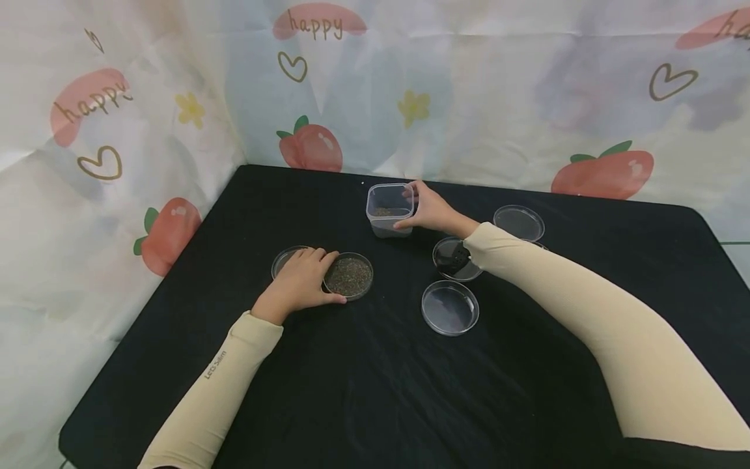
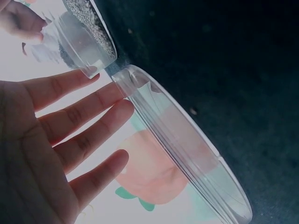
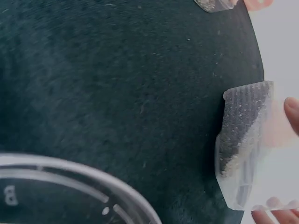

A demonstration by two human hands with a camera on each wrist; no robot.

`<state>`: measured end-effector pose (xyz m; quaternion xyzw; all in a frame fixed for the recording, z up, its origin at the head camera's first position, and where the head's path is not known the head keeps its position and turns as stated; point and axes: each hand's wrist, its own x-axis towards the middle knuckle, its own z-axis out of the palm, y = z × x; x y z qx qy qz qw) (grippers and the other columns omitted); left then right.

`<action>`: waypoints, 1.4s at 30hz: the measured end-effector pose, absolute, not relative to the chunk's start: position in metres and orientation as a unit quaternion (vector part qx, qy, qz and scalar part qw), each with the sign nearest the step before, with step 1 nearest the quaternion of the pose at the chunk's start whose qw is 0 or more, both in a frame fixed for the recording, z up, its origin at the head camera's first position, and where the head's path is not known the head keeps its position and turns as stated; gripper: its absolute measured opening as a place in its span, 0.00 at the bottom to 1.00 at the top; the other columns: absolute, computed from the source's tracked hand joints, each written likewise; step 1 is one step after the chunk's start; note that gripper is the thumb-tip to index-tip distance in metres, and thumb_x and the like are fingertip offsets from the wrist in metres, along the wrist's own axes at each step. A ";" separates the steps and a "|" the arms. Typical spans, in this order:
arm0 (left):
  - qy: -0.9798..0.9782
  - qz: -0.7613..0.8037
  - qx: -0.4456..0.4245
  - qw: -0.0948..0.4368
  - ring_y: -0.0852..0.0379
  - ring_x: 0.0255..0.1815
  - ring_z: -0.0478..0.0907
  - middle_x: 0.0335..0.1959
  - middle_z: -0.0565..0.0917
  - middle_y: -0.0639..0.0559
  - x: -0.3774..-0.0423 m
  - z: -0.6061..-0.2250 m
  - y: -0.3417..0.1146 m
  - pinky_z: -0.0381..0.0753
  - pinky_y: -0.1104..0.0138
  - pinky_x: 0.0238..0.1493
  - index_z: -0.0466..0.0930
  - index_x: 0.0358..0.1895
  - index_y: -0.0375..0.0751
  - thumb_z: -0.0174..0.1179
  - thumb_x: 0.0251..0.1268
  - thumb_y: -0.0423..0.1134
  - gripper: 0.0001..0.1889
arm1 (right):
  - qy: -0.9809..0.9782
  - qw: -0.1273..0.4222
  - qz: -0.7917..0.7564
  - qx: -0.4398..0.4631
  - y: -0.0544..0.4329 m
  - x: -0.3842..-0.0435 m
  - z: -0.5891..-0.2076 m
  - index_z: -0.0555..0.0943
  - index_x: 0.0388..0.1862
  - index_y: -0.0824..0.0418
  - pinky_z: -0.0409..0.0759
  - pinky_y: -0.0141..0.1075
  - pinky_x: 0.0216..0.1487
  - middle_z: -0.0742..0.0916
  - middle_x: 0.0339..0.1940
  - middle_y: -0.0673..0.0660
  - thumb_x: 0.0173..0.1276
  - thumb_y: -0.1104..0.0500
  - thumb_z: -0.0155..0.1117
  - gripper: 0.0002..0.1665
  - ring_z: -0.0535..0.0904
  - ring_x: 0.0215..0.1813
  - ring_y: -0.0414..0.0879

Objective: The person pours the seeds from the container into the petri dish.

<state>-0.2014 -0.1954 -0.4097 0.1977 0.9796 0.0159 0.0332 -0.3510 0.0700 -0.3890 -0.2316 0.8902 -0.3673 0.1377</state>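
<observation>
My left hand (image 1: 301, 280) holds the rim of a clear petri dish (image 1: 349, 276) filled with brown granules, thumb at the near side and index finger at the far side. Under and left of that hand, another clear dish (image 1: 283, 259) is partly covered; the left wrist view shows its clear side wall (image 2: 187, 154) beside the fingertips. At the back of the table my right hand (image 1: 433, 212) grips a clear plastic container (image 1: 391, 225) by its right side. Brown granular material (image 3: 240, 126) lies inside the container.
A clear dish (image 1: 450, 308) lies right of centre. Behind it another dish (image 1: 474, 270) has a black perforated object (image 1: 452, 260) in it. Farther back lies a clear round dish (image 1: 519, 223), with another rim partly hidden by the right sleeve. A printed curtain (image 1: 375, 85) borders the black table (image 1: 375, 391).
</observation>
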 end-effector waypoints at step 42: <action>0.980 0.000 0.198 0.029 0.43 0.61 0.71 0.58 0.75 0.41 -0.205 -0.412 -0.194 0.64 0.51 0.69 0.66 0.66 0.38 0.61 0.47 0.70 0.48 | 0.869 -0.007 -0.138 -0.475 0.009 -0.253 -0.386 0.58 0.71 0.63 0.55 0.58 0.70 0.66 0.71 0.60 0.44 0.34 0.74 0.63 0.52 0.76 0.55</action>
